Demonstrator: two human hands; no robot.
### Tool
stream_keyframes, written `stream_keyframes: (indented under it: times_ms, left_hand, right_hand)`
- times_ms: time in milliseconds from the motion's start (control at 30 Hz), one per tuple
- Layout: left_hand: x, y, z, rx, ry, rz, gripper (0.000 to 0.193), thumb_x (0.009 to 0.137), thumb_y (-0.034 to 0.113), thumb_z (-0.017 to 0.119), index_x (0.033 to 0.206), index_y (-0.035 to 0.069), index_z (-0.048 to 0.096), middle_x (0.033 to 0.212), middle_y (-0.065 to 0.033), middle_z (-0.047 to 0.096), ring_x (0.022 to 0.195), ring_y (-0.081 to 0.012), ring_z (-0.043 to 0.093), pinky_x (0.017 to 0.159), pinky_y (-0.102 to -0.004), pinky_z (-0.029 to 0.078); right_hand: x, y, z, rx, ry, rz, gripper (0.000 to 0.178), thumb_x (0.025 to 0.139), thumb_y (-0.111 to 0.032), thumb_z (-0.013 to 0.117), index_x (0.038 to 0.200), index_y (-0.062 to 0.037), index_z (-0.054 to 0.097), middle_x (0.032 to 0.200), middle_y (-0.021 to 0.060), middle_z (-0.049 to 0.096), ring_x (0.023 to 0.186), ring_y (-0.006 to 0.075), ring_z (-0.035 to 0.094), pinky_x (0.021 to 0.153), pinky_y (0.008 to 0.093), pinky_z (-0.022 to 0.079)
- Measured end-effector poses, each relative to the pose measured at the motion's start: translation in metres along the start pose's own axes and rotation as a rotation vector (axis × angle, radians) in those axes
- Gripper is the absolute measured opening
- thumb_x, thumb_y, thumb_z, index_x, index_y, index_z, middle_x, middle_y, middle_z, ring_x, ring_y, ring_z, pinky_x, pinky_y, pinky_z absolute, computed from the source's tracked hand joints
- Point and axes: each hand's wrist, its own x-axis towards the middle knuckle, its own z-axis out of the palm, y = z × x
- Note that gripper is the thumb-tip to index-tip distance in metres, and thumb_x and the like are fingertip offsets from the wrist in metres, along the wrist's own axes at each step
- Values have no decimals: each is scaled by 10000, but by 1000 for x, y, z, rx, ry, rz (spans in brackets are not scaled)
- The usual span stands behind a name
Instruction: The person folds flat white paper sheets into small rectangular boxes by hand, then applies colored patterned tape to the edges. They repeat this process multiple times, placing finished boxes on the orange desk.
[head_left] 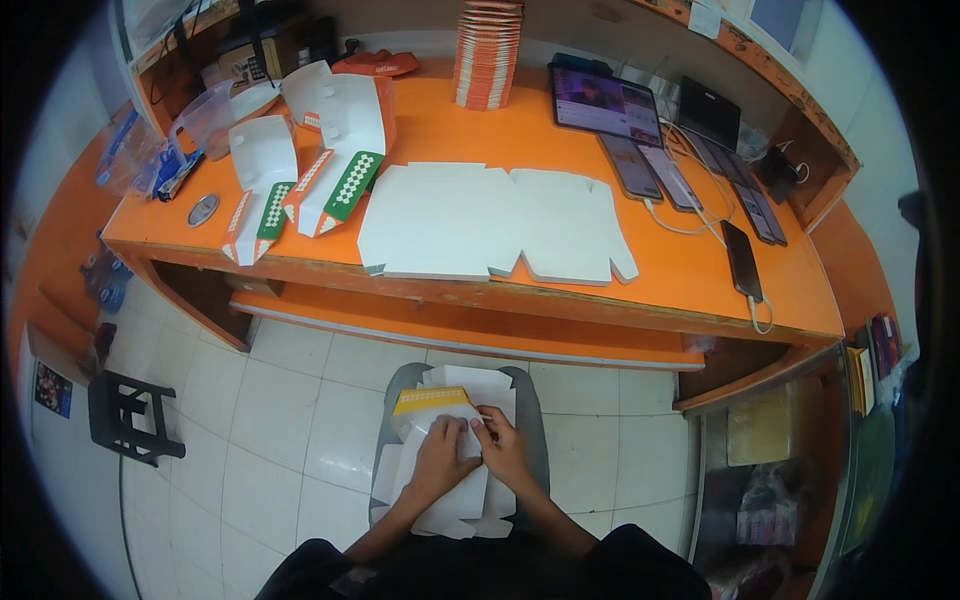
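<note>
On my lap lies a partly folded white cardboard box (pixel 430 402) with a yellow patterned edge. Beneath it rest flat white box blanks (pixel 495 383), their flaps sticking out around it. My left hand (pixel 440 460) lies on the white card, fingers bent against a panel. At the box's right edge, my right hand (pixel 503 447) pinches the card between thumb and fingers. The two hands are close together, and part of the box is hidden under them.
An orange desk (pixel 450 130) stands ahead, holding a stack of flat white blanks (pixel 440 220), folded open boxes (pixel 340 170), a tall stack of cartons (pixel 487 55), a tablet (pixel 605 100) and several phones with cables. A black stool (pixel 130 415) stands on the tiled floor at left.
</note>
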Motion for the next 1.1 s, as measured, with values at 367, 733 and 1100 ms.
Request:
stream_keyframes:
  times_ms: [367,733,1100]
  left_hand:
    - [-5,-11,2,-490,-29,-93,298,740,-19,680,1015,10,570,897,-79,605,692,-127,622,639,-258,520]
    - [-4,-12,5,-897,214,-446,289,830,33,689,1060,-37,528,925,-79,632,786,-116,630,714,-233,524]
    - [-3,-6,0,-1085,237,-376,373,792,-31,700,1127,-45,539,1010,-96,625,914,-155,623,839,-269,508]
  right_hand:
    - [22,14,-28,218,-170,387,259,945,-236,573,1041,3,598,773,74,665,719,138,670,569,227,509]
    - [21,-7,-26,380,-232,165,79,867,-18,641,921,40,646,937,124,685,857,147,662,779,269,545]
    - [20,-24,-20,356,-214,92,113,838,-44,682,923,30,697,1034,152,678,959,161,631,855,273,506]
